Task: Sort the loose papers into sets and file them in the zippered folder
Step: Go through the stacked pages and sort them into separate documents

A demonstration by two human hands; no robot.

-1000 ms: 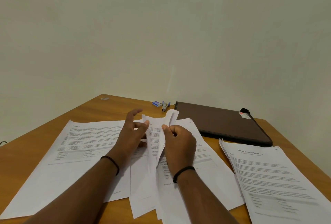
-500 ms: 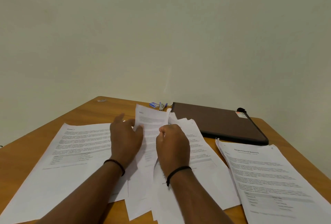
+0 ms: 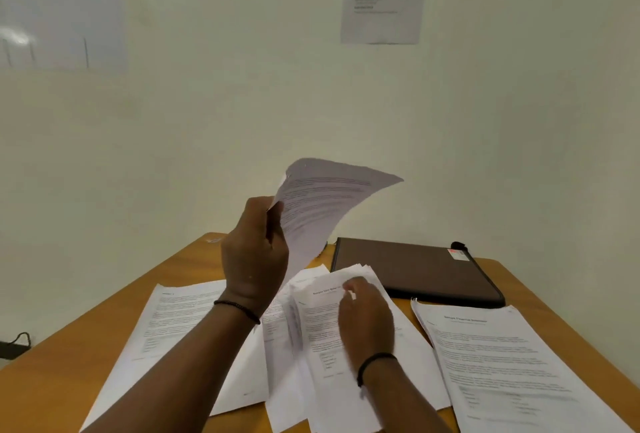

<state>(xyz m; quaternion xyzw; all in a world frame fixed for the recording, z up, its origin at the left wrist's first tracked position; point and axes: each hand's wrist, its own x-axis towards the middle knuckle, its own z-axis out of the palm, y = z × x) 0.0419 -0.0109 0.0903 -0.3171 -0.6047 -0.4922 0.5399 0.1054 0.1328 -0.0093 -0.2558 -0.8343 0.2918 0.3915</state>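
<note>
My left hand (image 3: 254, 259) pinches one sheet (image 3: 318, 204) by its edge, raised above the table (image 3: 45, 377) and curling; my right hand (image 3: 367, 321) rests on the middle pile (image 3: 325, 339), fingers bent at its top edge, though I cannot tell if they grip; other piles lie left (image 3: 180, 325) and right (image 3: 512, 363); the folder (image 3: 415, 269) lies closed just behind them.

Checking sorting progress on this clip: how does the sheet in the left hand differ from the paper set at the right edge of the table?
The lifted sheet is pinched in the left hand, up off the table; the right-hand set lies on it, untouched. The lifted sheet curves and tilts; the right-hand set lies flat. Both are white printed pages.
</note>
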